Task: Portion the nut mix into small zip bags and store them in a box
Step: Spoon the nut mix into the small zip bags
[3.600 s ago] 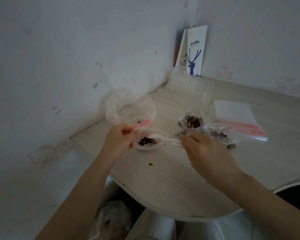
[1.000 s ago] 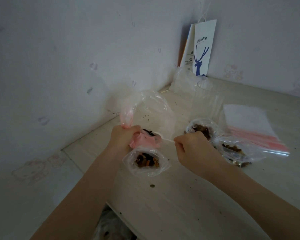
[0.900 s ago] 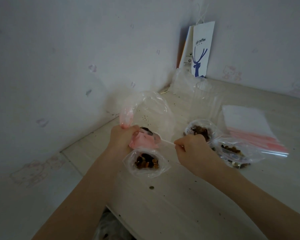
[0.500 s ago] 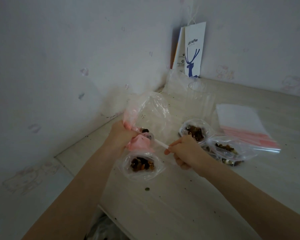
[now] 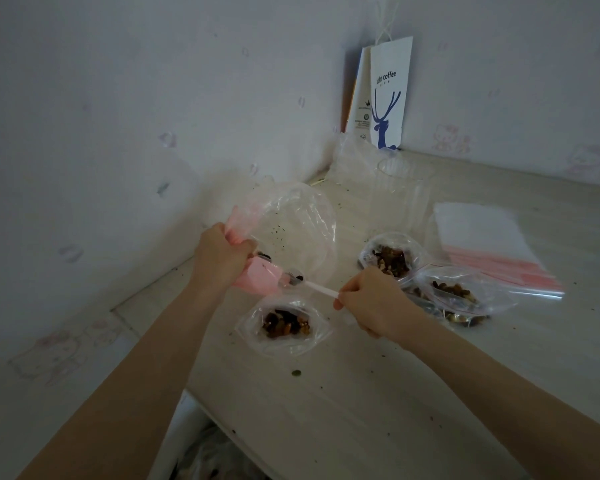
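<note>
Your left hand (image 5: 222, 258) grips the bunched pink zip rim of the large bag (image 5: 291, 223). The film is thin, limp and likely slippery, so take hold at that thicker strip. Your right hand (image 5: 371, 303) pinches the spoon (image 5: 321, 289) by its handle, bowl at the bag mouth beside your left hand. The small bag (image 5: 257, 336) appears to rest on the worktop (image 5: 361, 410) just below both hands. It is light and floppy. The nuts (image 5: 286, 323) are loose and probably roll.

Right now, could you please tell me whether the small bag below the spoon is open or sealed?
Open: the small bag stands with its mouth spread round, nut mix showing inside.
</note>
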